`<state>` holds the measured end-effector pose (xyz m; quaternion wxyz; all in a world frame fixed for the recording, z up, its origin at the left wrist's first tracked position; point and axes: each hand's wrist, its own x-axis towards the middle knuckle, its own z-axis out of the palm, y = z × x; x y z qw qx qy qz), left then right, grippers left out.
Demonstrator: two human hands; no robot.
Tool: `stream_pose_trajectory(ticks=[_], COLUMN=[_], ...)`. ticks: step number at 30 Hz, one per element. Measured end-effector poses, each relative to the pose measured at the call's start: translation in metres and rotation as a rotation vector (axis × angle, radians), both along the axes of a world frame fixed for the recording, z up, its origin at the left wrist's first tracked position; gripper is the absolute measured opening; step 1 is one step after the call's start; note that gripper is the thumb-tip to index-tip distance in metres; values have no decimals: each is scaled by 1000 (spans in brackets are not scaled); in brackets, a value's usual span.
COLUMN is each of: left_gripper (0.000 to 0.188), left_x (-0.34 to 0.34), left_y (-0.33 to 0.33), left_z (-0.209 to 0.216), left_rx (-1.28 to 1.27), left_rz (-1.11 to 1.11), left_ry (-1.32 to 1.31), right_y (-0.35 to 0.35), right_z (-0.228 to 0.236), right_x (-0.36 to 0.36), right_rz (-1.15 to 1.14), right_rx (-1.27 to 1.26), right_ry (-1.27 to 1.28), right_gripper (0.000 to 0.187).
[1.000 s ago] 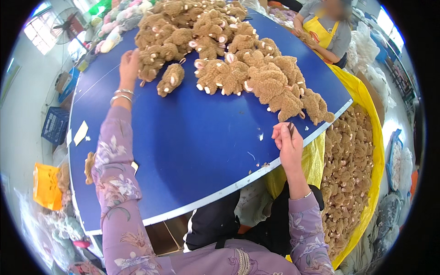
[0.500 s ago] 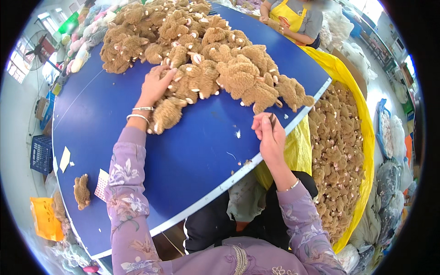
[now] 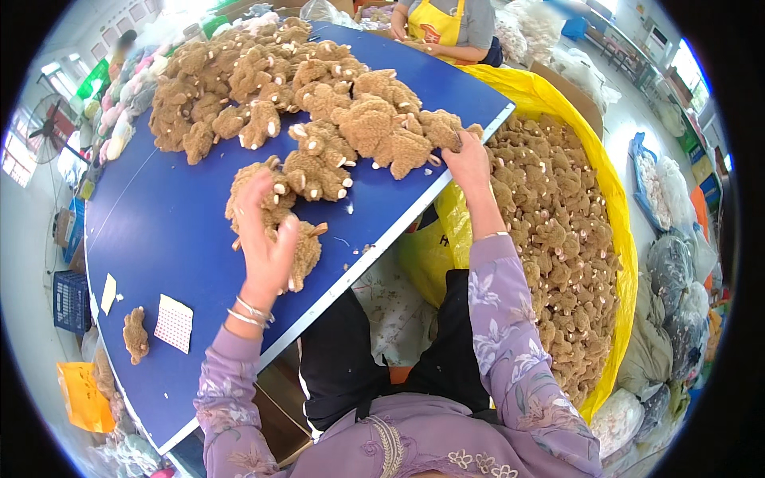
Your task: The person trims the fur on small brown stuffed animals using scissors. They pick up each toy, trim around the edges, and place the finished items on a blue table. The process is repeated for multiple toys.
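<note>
My left grip [image 3: 267,239]: spread, thumb well out from the fingers, at the loose brown plush toys [image 3: 307,253] left of frame centre. Can't tell if my palm bears on them. My right grip [image 3: 470,163]: fingers bunched at the end plush [image 3: 438,127], right of centre, by the edge of the blue counter [image 3: 191,239]. Can't tell whether I'm pinching it. Main plush pile [image 3: 215,88] sits upper left. Yellow sack [image 3: 598,163] full of similar toys, right side. Lone plush [image 3: 135,336] and red-dotted white sheet [image 3: 173,323], lower left. Co-worker in yellow apron [image 3: 442,25], top.
</note>
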<state>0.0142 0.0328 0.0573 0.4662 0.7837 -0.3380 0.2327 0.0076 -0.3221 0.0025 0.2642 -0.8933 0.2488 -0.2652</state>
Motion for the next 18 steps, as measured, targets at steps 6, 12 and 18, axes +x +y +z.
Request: stream_pose_trajectory(ticks=[6, 12, 18], left_gripper=[38, 53, 60], left_x=[-45, -32, -26], left_y=[-33, -60, -67], left_z=[-17, -27, -32], left_rx=[263, -159, -395], left_rz=[-260, -451, -628], left_ry=[-98, 485, 895], right_y=[-10, 58, 95], right_z=[15, 34, 18], right_x=[-20, -57, -58], right_rz=[188, 637, 672], right_rx=[929, 1345, 1107], right_ry=[-498, -414, -215], right_gripper=[26, 26, 23])
